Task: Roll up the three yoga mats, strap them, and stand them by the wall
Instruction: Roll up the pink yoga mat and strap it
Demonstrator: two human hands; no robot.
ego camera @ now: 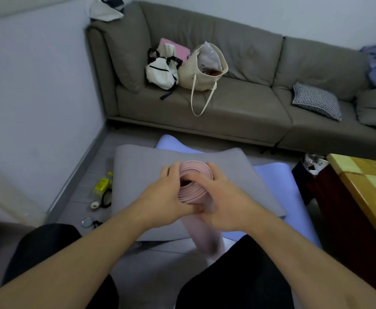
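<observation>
The pink mat [193,186] sits at the centre of the frame, rolled into a tight coil and held end-on toward us, its lower length blurred as it runs down between the knees. We judge it light, soft and springy: foam layers that want to uncoil once the squeeze lets go, so the hold belongs round the outside of the roll, near the end. That is where we have it. Our left hand [164,197] wraps the left flank, fingers curled over the top edge; our right hand [225,197] cups the right side, fingers curled round the roll and thumb across its face. Both forearms reach in from the lower corners. Beneath lies the grey mat [138,170], flat on the floor, with the lilac mat [278,175] under it. No strap is on the roll yet.
</observation>
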